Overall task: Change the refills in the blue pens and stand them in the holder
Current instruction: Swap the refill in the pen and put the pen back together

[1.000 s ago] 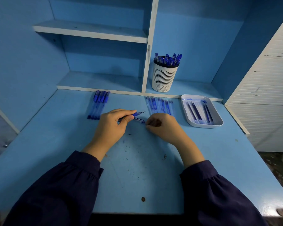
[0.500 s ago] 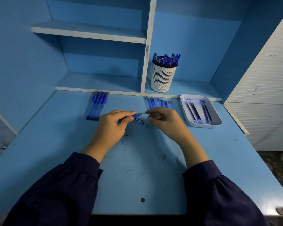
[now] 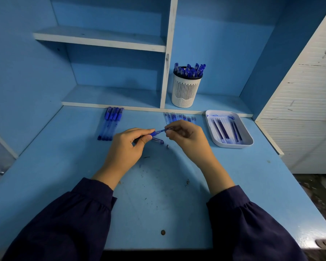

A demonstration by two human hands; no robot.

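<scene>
My left hand (image 3: 127, 147) grips a blue pen (image 3: 157, 132) by its grip section, tip pointing right. My right hand (image 3: 186, 137) pinches the pen's tip end between thumb and fingers. A pen cap (image 3: 158, 140) and a small dark tip piece (image 3: 167, 147) lie on the desk just below the pen. Several blue pens (image 3: 110, 123) lie in a row at the back left. A row of refills (image 3: 179, 117) lies behind my right hand, partly hidden by it. The white slotted holder (image 3: 184, 91) stands on the low shelf with several blue pens in it.
A white tray (image 3: 247, 142) with several refills sits at the right of the blue desk (image 3: 158, 194). Shelf dividers rise behind the desk. A white slatted panel (image 3: 305, 110) stands to the right. Small dark specks dot the desk surface.
My right hand has lifted off the desk and come up to the pen's tip, now pinching it. A small tip piece now shows on the desk. My left hand has stayed put.
</scene>
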